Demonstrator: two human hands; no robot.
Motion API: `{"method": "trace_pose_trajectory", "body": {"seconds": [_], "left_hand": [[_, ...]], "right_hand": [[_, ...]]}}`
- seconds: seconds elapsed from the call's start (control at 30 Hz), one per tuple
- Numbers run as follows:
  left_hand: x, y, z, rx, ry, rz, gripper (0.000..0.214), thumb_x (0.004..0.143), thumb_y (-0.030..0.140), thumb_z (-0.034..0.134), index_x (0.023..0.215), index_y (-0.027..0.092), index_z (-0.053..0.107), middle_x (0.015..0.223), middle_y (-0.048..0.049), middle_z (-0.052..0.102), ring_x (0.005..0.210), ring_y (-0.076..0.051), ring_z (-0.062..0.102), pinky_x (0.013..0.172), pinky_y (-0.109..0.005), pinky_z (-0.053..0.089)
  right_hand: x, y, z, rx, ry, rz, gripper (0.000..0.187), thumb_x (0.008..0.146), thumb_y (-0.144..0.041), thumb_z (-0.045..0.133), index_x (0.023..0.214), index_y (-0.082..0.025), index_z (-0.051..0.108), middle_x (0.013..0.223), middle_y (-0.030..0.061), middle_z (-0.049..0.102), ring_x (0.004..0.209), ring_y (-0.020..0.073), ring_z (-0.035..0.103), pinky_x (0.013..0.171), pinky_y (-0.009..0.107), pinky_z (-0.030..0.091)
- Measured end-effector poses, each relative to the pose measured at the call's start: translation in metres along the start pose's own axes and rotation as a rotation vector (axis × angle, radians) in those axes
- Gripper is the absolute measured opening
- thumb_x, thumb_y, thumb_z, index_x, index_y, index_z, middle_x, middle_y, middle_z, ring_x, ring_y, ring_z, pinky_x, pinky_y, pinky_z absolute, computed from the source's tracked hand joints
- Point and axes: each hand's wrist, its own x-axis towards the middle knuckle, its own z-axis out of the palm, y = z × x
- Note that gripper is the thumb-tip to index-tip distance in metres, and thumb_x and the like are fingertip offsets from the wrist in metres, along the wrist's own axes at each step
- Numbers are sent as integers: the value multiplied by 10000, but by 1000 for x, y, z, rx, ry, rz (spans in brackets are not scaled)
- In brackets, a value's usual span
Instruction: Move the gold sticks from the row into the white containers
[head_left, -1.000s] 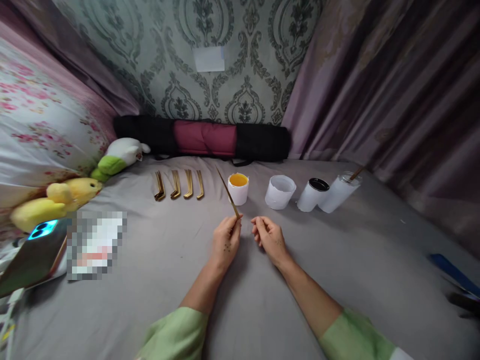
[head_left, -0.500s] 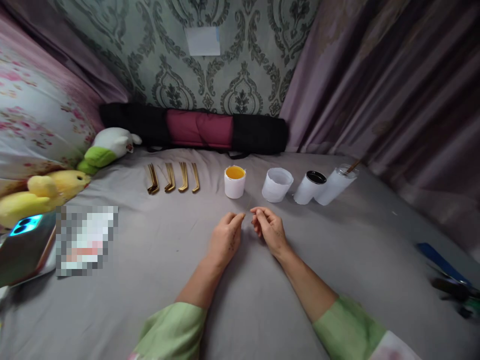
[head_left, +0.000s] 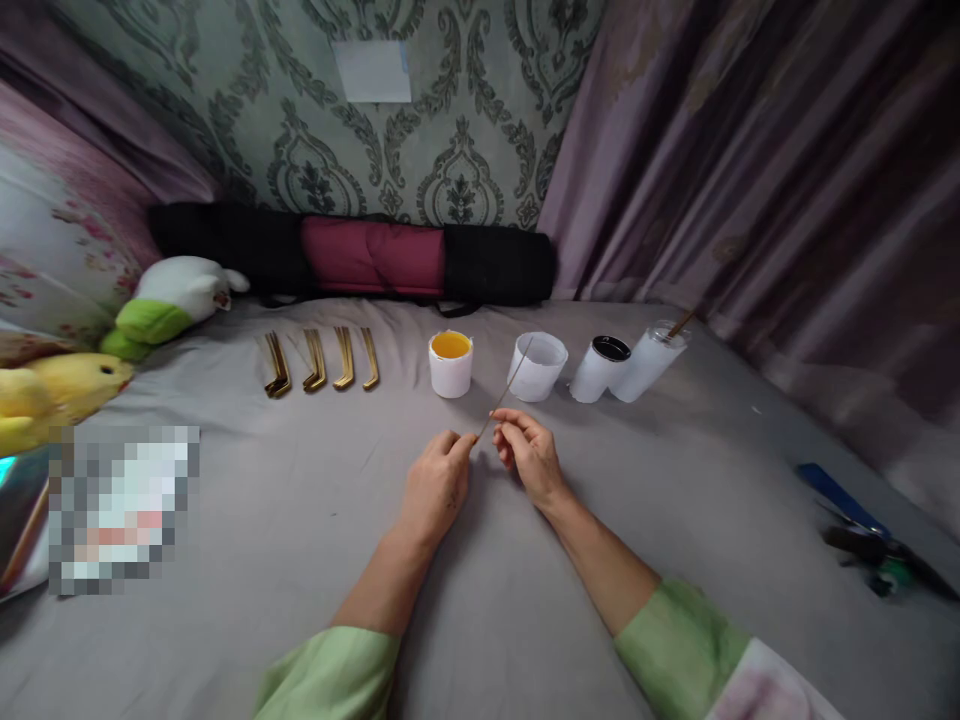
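A thin brown stick [head_left: 516,374] slants up and to the right from my left hand [head_left: 439,480], whose thumb and forefinger pinch its lower end. My right hand [head_left: 530,455] has its fingers curled together, and its fingertips meet the stick just above the left hand's pinch. Behind the hands stand a white cup with yellow inside [head_left: 451,368] and a wider whitish cup [head_left: 537,372]; the stick's upper end overlaps the latter in view. Several bundles of thin golden bent sticks [head_left: 315,365] lie in a row at the left.
Right of the cups are a white container with a dark opening [head_left: 600,372] and a tall clear-topped one [head_left: 649,365] holding a brown stick. A black and maroon bag [head_left: 367,255] lines the wall. Plush toys [head_left: 176,300] lie left; a blue object [head_left: 844,497] and dark tools right.
The view has turned slightly right, so things shift left. The stick now shows clearly, slanting up from the left hand. Both hands stay close together.
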Motion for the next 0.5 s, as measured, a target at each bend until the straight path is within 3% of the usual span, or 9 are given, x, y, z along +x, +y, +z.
{"method": "trace_pose_trajectory", "body": {"seconds": [0.5], "left_hand": [[-1,0,2,-4,-45,21,299,861,199,300,1053,226,529,844,-52,524,780,-143,523,688,-235,399]], "right_hand": [[0,-1,1,-8,4,-28,244,732,-333,493,882,-149,551,586,-37,493,414,44,398,367,160,301]]}}
